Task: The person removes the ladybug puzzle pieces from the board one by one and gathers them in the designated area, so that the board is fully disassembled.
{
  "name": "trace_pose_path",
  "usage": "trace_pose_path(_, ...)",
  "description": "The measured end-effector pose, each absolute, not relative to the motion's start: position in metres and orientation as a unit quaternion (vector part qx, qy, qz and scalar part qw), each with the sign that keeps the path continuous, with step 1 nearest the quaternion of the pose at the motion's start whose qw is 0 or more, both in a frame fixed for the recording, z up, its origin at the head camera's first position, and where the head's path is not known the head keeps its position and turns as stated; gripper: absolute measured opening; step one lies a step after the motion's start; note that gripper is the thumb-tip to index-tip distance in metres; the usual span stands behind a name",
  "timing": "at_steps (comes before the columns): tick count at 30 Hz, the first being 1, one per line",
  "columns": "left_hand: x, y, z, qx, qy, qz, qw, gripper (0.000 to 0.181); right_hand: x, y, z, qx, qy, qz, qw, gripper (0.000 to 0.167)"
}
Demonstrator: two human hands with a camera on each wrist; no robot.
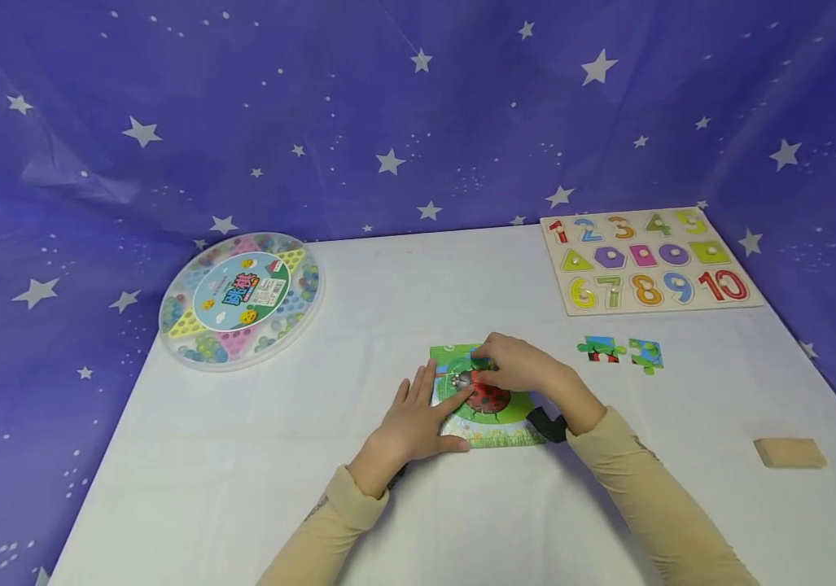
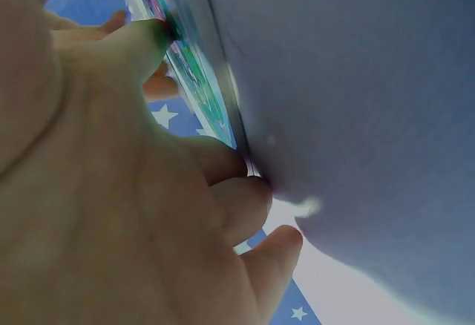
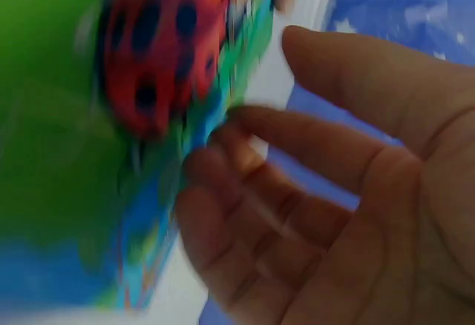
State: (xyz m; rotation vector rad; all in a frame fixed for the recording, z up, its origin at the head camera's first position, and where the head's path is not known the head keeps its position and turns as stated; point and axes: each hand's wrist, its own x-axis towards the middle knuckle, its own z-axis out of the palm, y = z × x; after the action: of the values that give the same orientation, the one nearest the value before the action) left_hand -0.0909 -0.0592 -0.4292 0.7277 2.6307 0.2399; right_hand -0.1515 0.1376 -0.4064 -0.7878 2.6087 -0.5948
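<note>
A ladybug jigsaw puzzle (image 1: 513,435) lies flat on the white table, with a green field around the red, black-spotted ladybug (image 1: 489,397). My left hand (image 1: 413,419) rests along its left side, fingers spread, one finger reaching onto the picture near the ladybug's head. In the left wrist view, fingertips touch the puzzle's edge. At the puzzle's upper part, my right hand (image 1: 523,366) touches the surface with bent fingers. The right wrist view shows its thumb (image 3: 334,61) apart from the fingers, nothing visible between them. Right of the puzzle lie two loose puzzle pieces (image 1: 601,348).
A round Chinese checkers box (image 1: 242,293) with colored marbles lies at the back left. The wooden number-and-shape board (image 1: 645,273) is at the back right. Near the right edge sits a small wooden block (image 1: 790,453). A starry purple cloth (image 1: 359,106) hangs behind the table.
</note>
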Motion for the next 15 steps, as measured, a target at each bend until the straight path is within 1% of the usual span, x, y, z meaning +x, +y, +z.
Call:
trace_pose_path(6, -0.092, -0.058, -0.429, 0.264, 0.94, 0.085, 0.2, 0.078, -0.143, 0.123, -0.414, -0.275, 0.929, -0.177, 0.175, 0.045)
trace_pose_path(9, -0.093, -0.057, -0.429, 0.262, 0.939, 0.088, 0.204, 0.077, -0.142, 0.124, -0.417, -0.275, 0.923, -0.202, 0.175, 0.048)
trace_pose_path(15, -0.094, -0.057, -0.429, 0.263, 0.938, 0.09, 0.209, 0.077, -0.144, 0.129, -0.418, -0.25, 0.902, -0.287, 0.204, 0.05)
